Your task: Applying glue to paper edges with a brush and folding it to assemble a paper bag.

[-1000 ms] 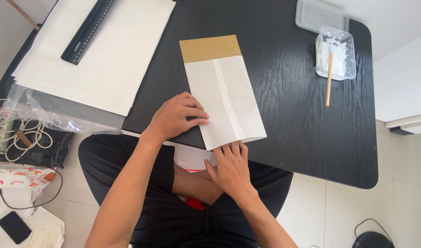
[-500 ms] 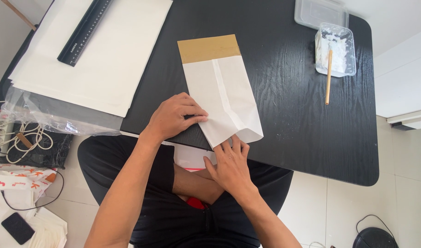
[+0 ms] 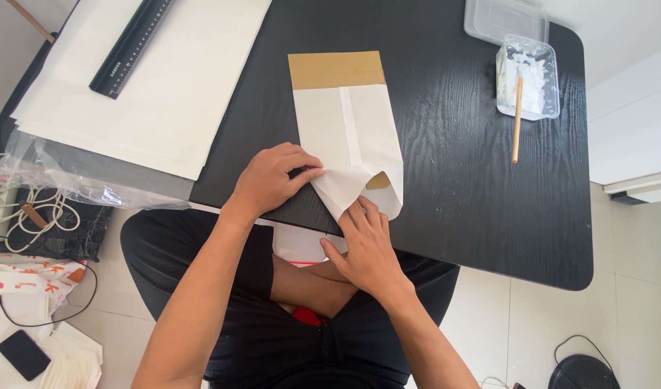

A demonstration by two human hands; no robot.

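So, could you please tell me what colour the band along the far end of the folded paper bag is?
Brown, on the white folded paper bag's far-end band, seen best from the head view.

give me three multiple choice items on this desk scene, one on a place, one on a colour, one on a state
1. Where does the black ruler lie?
A. on the white sheets at the table's far left
B. inside the clear tub
C. on the floor

2. What colour is the band at the far end of the paper bag?
A. red
B. brown
C. green

3. How is the bag's near end?
A. lying flat and untouched
B. torn off
C. folded up at a slant under both hands

Answers:
1. A, the ruler rests on the white sheets.
2. B, a brown strip caps the white bag.
3. C, the left hand and the right hand press a slanted fold at the near end.
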